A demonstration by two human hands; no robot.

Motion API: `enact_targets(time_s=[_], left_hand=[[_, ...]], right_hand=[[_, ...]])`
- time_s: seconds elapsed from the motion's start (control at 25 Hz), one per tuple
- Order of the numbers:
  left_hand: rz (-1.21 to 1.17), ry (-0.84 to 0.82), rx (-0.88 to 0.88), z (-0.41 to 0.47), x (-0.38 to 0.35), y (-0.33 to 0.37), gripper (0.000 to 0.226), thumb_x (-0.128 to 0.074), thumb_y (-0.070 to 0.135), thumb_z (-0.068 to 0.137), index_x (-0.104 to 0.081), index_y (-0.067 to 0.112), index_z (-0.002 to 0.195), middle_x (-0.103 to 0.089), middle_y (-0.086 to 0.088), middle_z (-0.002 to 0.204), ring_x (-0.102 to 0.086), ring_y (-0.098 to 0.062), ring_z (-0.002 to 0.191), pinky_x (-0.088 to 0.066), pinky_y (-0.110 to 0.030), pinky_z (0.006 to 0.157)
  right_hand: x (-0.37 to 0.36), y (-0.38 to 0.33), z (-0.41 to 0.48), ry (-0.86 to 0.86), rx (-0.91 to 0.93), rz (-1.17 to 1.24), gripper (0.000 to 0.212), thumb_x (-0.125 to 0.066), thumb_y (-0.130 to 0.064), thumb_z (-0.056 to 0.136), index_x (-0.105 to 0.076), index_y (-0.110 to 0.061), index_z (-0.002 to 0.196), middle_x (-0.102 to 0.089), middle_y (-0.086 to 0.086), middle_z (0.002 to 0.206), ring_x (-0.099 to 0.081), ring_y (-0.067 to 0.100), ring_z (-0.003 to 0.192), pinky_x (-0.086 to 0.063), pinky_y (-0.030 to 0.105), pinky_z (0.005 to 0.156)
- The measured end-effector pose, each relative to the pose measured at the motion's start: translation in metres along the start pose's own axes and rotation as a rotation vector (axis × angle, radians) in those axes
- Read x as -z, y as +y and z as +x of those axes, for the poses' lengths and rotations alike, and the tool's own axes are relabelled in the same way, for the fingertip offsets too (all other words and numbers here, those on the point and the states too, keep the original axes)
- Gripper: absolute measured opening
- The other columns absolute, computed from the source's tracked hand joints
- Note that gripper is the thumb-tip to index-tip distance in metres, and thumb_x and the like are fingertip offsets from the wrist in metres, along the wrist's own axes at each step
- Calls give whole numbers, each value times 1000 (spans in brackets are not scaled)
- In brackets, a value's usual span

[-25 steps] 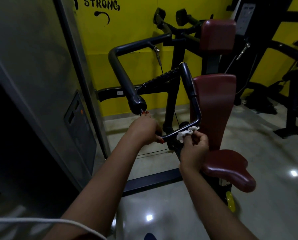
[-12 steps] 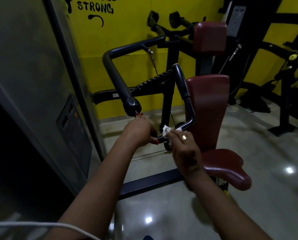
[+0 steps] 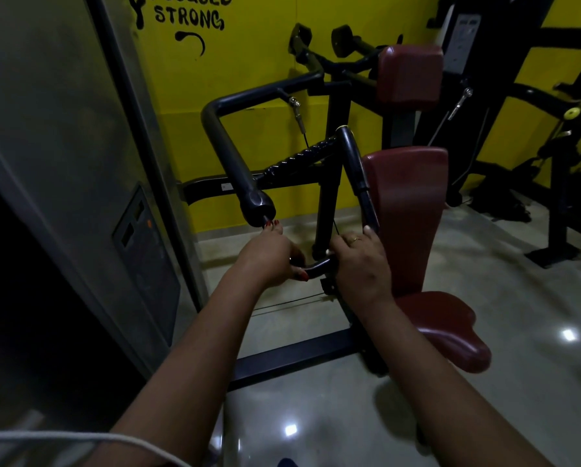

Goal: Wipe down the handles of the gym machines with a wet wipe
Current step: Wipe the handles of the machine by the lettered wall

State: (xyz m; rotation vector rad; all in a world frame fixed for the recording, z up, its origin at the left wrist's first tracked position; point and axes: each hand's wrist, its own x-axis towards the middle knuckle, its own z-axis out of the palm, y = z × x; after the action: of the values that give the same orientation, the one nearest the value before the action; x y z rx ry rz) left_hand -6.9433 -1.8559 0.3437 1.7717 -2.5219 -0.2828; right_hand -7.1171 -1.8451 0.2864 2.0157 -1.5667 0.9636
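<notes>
The machine's thin black handle loop (image 3: 353, 163) runs down beside the maroon back pad and bends into a short lower bar (image 3: 317, 267). My left hand (image 3: 269, 257) grips the left end of that lower bar, just under the thick padded arm (image 3: 228, 153). At the bend, my right hand (image 3: 360, 264) is wrapped over the handle, fingers curled round it. The wet wipe is hidden beneath that hand, against the bar.
The maroon back pad (image 3: 407, 210) and seat (image 3: 444, 328) sit directly right of my right hand. A grey metal cabinet (image 3: 63, 129) stands close on the left. More black machines (image 3: 559, 163) stand at the right, against the yellow wall. Glossy floor lies below.
My right hand slid the white wipe along the lower bar toward my left hand, then back to the bend, where it now covers the wipe. My left hand kept its grip.
</notes>
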Motion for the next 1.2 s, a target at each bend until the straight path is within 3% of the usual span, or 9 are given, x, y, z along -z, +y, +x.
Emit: enact_targets(time_s=[0.08, 0.2, 0.4, 0.52, 0.6, 0.76, 0.84, 0.96, 1.2], left_hand=[[11, -3, 6, 0, 1, 0, 38, -68, 49, 81, -67, 33, 116, -38, -17, 144, -26, -31, 140, -40, -41, 102], [-9, -9, 8, 0, 1, 0, 38, -69, 47, 81, -67, 33, 117, -29, -16, 152, -16, -30, 146, -37, -41, 107], [-1, -48, 4, -2, 5, 3, 37, -65, 50, 84, -67, 33, 116, -24, -19, 155, -7, -30, 148, -33, -41, 108], [31, -95, 13, -3, 9, 11, 44, -56, 56, 87, -63, 33, 124, -17, -26, 156, 1, -34, 148, -25, -40, 113], [39, -100, 26, -7, 8, 16, 45, -54, 55, 89, -61, 33, 128, -5, -27, 157, 7, -37, 147, -18, -43, 117], [36, -135, 52, -8, 9, 21, 46, -53, 52, 91, -61, 29, 129, 2, -26, 158, 13, -39, 146, -10, -47, 118], [78, -130, 41, -4, 6, 23, 44, -53, 52, 91, -61, 31, 129, -7, -20, 159, 13, -35, 147, -8, -54, 118], [132, -96, -34, -2, -1, 21, 36, -50, 48, 95, -62, 32, 124, -41, -4, 149, 5, -22, 149, -5, -55, 118], [-1, -43, -50, -2, -8, 24, 39, -54, 28, 97, -52, 35, 135, -53, -1, 141, -10, -18, 149, -27, -47, 113]], right_hand=[[-8, -16, -9, -55, 116, 60, 26, -68, 7, 68, -69, -8, 89, -66, 12, 83, -61, 31, 81, -49, 43, 85], [-7, 5, -26, -90, 378, 82, 40, -59, 10, 77, -65, -2, 114, -65, 17, 111, -59, 30, 107, -45, 46, 101], [-10, 21, -20, 107, 49, -12, 35, -65, 9, 77, -69, -2, 110, -67, 15, 109, -50, 33, 116, -38, 43, 104], [-16, -5, -43, 55, 309, 32, 44, -62, 14, 78, -63, 5, 121, -65, 21, 119, -58, 35, 112, -46, 43, 99], [-8, 12, -36, 80, 351, -3, 41, -60, 12, 82, -62, 6, 122, -64, 21, 121, -58, 33, 113, -46, 41, 99], [-6, 19, -25, 243, -19, -9, 33, -62, 12, 83, -65, 7, 116, -65, 23, 116, -50, 31, 113, -47, 41, 97], [-18, -8, -42, 225, 99, 2, 35, -56, 15, 83, -62, 10, 118, -63, 27, 118, -50, 33, 113, -50, 40, 96], [-18, -8, -52, 162, 296, -1, 36, -65, 11, 82, -61, 11, 119, -63, 27, 118, -56, 34, 111, -50, 38, 96], [-14, -8, -38, 288, -250, 105, 42, -70, 11, 75, -65, 6, 117, -65, 21, 114, -53, 26, 99, -54, 30, 86]])
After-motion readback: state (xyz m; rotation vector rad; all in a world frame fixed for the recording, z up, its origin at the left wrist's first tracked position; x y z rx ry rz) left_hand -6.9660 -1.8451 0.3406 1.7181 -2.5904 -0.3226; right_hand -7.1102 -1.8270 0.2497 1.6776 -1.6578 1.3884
